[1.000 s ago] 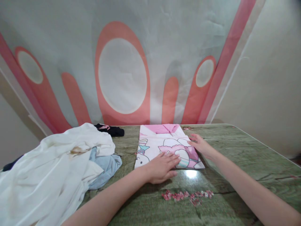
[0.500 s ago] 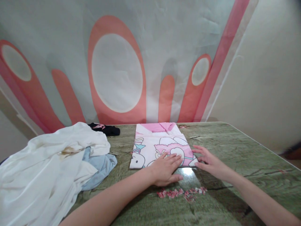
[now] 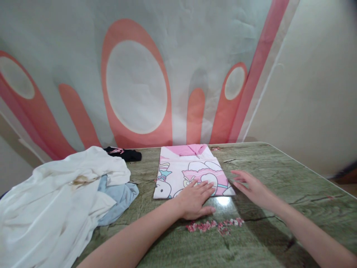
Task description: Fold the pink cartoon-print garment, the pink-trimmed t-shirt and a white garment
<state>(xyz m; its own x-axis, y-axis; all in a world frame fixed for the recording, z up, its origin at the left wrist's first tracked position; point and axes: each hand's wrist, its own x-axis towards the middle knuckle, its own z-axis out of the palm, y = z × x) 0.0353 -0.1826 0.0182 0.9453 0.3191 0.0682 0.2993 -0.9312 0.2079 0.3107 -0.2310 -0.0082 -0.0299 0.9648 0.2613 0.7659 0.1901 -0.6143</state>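
Note:
A folded pink and white garment (image 3: 173, 171) with a cartoon print lies flat on the table, its pink collar-like edge at the far side. My left hand (image 3: 196, 199) rests palm down on the garment's near edge, fingers spread on the printed cloth. Just off the right side of the garment is my right hand (image 3: 252, 188), its fingers stretched out and slightly curved, apart from the cloth, with nothing in it.
On the left, a heap of white cloth (image 3: 61, 197) lies with a light blue cloth (image 3: 122, 199) poking out from it. Behind is a small black garment (image 3: 129, 155). The wood-patterned table (image 3: 279, 167) meets a wall with a pink mural (image 3: 138, 85).
My right hand has moved slightly right, away from the garment's near right corner. My left hand stays on the garment. The view has shifted slightly.

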